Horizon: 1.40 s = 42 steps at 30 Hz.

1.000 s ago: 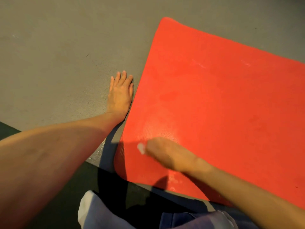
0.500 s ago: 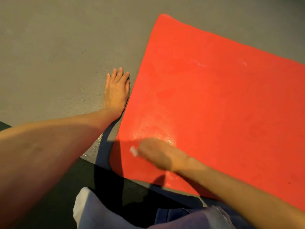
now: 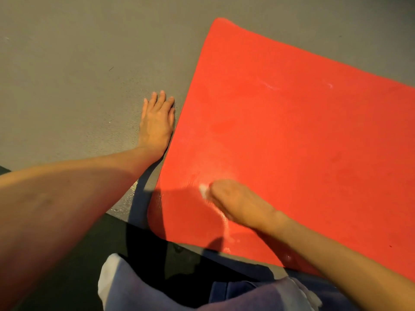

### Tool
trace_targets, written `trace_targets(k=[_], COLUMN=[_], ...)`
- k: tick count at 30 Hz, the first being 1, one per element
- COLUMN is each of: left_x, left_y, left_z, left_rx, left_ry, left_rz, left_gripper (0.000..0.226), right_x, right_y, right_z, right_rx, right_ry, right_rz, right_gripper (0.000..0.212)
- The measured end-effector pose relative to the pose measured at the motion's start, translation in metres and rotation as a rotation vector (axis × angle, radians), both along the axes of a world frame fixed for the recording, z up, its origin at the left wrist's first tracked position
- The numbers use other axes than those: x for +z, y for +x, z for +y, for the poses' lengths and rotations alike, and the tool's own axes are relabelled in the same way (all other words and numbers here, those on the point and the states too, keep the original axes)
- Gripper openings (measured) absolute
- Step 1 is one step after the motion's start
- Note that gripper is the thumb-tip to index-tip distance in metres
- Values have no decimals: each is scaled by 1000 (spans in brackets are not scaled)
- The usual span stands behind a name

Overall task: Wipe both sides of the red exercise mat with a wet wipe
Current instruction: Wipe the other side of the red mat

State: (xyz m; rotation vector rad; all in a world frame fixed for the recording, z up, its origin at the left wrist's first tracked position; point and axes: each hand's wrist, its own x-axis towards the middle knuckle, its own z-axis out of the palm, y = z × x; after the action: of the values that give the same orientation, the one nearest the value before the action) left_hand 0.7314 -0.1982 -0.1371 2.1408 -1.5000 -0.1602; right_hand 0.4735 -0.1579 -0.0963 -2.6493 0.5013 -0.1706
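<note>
The red exercise mat (image 3: pixel 292 135) lies flat on the grey floor and fills the right half of the view. My right hand (image 3: pixel 238 200) is on the mat's near left part, over a white wet wipe (image 3: pixel 204 190); only a small bit of the wipe shows past my fingers. Wet streaks shine on the mat near this hand. My left hand (image 3: pixel 157 122) lies flat on the floor, fingers straight, just left of the mat's left edge.
Grey floor (image 3: pixel 78 63) stretches to the left and behind the mat. A darker floor strip (image 3: pixel 67 265) runs along the near side. My knees in blue trousers (image 3: pixel 235 295) and a white sock (image 3: pixel 112 281) are at the bottom.
My right hand with the wipe slid left toward the mat's near corner, then back a little to the right. My left hand stayed planted on the floor.
</note>
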Motion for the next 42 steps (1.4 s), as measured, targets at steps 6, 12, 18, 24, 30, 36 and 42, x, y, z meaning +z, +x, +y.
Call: trace_targets(k=[6,12,18,24,30,36,42], left_x=[1,0,0,1,3,6,7], left_y=[0,2,3,1,-1,-4,-3], left_z=[1,0,-2,0,2,4,4], left_rx=[-6,-18,-28,-14,2,17,53], left_ry=[-8,3,12,17,29,41,-1], left_rz=[-1,-22,-75,-69,-21,9,114], left_gripper=[34,33,29,30,41,42,42], right_x=[9,5,6,6,-2,0,-5], right_y=[-33,-28,-32,-48,-18,22,48], right_z=[23,-63,13,30,-70,-100,-15], right_rx=[582,-155,47,438,-119,-809,-110], right_ry=[105,-176,13,43,-259,-90,-159], right_rz=[115,61,71,138,16,-97,-102], right_gripper=[25,22,16,26,19,15,22])
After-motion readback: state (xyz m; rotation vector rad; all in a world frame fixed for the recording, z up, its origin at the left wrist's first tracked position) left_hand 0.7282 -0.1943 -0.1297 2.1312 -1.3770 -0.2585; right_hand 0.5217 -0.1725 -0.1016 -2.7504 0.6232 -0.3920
